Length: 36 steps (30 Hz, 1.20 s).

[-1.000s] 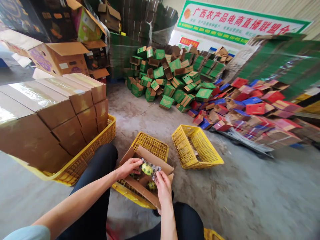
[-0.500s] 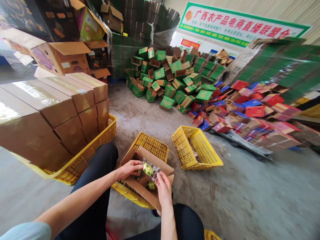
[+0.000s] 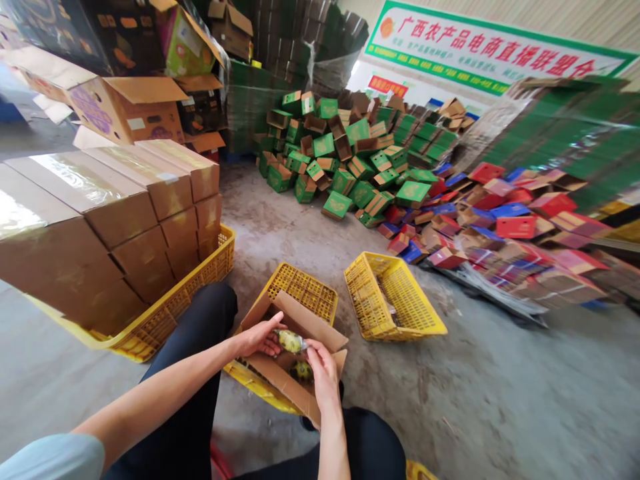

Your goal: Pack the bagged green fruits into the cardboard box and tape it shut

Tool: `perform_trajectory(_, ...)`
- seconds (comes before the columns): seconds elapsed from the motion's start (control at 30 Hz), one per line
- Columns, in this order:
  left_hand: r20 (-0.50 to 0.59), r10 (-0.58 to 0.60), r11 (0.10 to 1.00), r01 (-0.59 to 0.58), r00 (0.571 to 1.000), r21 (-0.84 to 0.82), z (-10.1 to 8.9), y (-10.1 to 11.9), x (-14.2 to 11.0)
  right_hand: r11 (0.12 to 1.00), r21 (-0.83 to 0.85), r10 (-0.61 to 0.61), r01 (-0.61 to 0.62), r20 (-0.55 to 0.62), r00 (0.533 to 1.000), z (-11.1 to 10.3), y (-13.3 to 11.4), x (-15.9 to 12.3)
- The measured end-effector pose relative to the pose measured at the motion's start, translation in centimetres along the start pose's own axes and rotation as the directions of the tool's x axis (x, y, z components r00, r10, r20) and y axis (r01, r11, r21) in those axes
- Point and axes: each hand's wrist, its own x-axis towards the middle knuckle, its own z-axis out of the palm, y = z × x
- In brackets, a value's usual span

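A yellow-green fruit with dark spots (image 3: 291, 341), in a clear plastic wrapper, is held above an open cardboard box (image 3: 310, 320). My right hand (image 3: 324, 373) pinches the twisted right end of the wrapper. At the fruit's left end, my left hand (image 3: 259, 337) has its thumb raised and its fingers apart, close against the wrapper. Inside the box lies another spotted yellow-green fruit (image 3: 301, 371), partly hidden by the front flap. The box rests on an upturned yellow plastic crate (image 3: 305, 291) between my knees.
Taped brown cartons (image 3: 127, 200) are stacked in a yellow crate (image 3: 175, 293) on my left. Another yellow crate (image 3: 415, 307) stands tilted on the floor at right. Heaps of green boxes (image 3: 345, 180) and red-and-blue boxes (image 3: 515, 227) lie behind.
My left hand has loosened from the wrapper's left end, its thumb lifting and fingers spreading. The wrapped fruit has shifted slightly left and turned. My right hand still pinches its end.
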Motion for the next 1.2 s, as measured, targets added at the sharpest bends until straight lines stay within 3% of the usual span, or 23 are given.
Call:
perform_trajectory(0.2, 0.041, 0.156, 0.987, -0.155, 0.987, -0.034, -0.1, -0.2, -0.5, 0.998, -0.008, -0.069, 0.069, 0.029, 0.997, 0.3, -0.7, -0.3)
perform_trajectory(0.43, 0.045, 0.283, 0.958, -0.279, 0.958, -0.065, -0.3, -0.4, -0.5, 0.994, 0.110, 0.005, -0.003, -0.016, 1.000, 0.3, 0.1, -0.3)
perform_trajectory(0.6, 0.066, 0.337, 0.940, -0.331, 0.939, -0.089, -0.4, -0.5, -0.3, 0.962, 0.248, 0.109, -0.109, 0.017, 0.994, 0.6, -0.3, -0.4)
perform_trajectory(0.87, 0.135, 0.422, 0.906, -0.421, 0.896, -0.037, -0.2, -0.1, -0.5, 0.957, 0.279, 0.092, -0.083, -0.018, 0.996, 0.9, -1.4, -0.5)
perform_trajectory(1.03, 0.141, 0.438, 0.898, -0.439, 0.888, -0.021, -0.2, 0.1, -0.5, 0.969, 0.240, 0.083, -0.065, -0.065, 0.994, 1.2, -2.0, -0.8)
perform_trajectory(1.2, 0.198, 0.424, 0.902, -0.432, 0.884, -0.004, -0.3, -0.1, -0.2, 0.996, 0.075, 0.055, -0.057, 0.027, 0.998, 1.0, -2.2, -1.0)
